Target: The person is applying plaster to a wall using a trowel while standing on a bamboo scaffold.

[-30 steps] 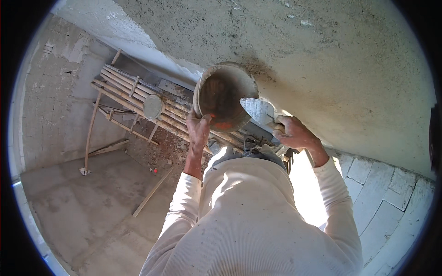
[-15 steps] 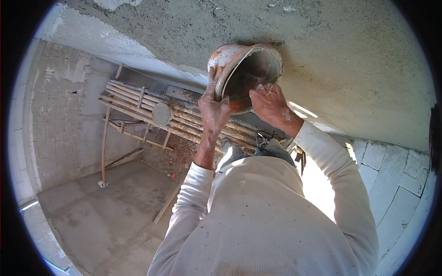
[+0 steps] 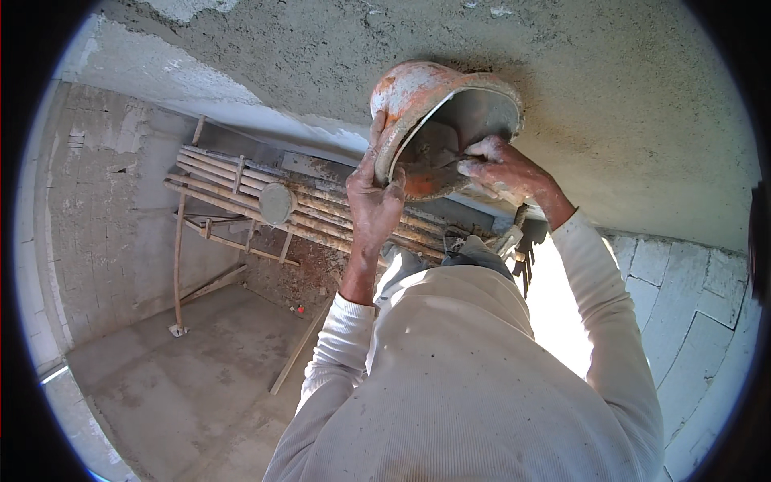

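Observation:
My left hand (image 3: 375,197) grips the near left rim of a mortar-crusted orange bucket (image 3: 401,92), thumb at the front and fingers along its outside. The bucket is tipped on its side against the plastered wall, its mouth towards me and to the right. Inside it, a flat grey blade, seemingly of a trowel (image 3: 434,145), lies near the orange inner side. At the mouth's right side my right hand (image 3: 514,173) is closed, fingers bent, apparently round the trowel's handle, which the fingers mostly hide.
Below stands a scaffold of wooden poles (image 3: 321,221), with a grey-topped round container (image 3: 277,203) on it. The rough grey plastered wall (image 3: 626,104) rises in front. A concrete floor (image 3: 193,361) lies far below on the left, with a loose plank (image 3: 301,345) and rubble.
The bucket has moved up and to the right, its mouth turning more into view. My right hand has shifted right, from inside the mouth to its right edge.

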The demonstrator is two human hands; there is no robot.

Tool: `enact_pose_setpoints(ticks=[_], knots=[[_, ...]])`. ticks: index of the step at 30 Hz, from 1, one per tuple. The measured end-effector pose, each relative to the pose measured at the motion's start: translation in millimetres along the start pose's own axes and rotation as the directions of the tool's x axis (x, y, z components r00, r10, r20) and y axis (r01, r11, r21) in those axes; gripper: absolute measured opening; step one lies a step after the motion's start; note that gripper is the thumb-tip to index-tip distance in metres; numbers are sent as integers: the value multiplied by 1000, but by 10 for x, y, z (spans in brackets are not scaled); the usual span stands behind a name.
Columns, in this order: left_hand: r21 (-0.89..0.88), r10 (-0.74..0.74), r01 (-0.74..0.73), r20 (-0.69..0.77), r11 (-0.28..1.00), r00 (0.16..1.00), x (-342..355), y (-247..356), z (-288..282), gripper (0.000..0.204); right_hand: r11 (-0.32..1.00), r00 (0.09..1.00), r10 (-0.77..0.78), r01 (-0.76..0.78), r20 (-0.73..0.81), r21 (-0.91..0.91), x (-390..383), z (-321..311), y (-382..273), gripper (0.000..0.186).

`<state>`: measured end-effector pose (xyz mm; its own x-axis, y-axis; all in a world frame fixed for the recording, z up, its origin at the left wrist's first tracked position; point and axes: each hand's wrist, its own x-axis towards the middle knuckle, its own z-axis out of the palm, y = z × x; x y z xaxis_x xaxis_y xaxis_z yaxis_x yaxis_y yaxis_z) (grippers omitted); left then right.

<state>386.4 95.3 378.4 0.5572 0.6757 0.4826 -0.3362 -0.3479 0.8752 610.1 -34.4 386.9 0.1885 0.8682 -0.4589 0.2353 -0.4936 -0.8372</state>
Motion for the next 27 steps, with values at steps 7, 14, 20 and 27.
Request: enact_pose_setpoints(ticks=[7,14,20,27], knots=[[-212,-515,471,-297,857,804,-481,-298,172,41,907,986,57,-118,158,404,-141,532,-35,31],[-341,-609,520,-586,783,534,-1541,-743,-654,42,988,981,-134,144,140,-64,-412,257,-502,44],[-314,-499,504,-818,805,287,-2352,-526,-1154,40,665,956,-85,264,280,-698,-591,406,-1155,44],[-359,-391,512,-919,781,-48,-3515,-353,-1418,34,989,611,121,-7,782,-148,-497,230,-1558,32]])
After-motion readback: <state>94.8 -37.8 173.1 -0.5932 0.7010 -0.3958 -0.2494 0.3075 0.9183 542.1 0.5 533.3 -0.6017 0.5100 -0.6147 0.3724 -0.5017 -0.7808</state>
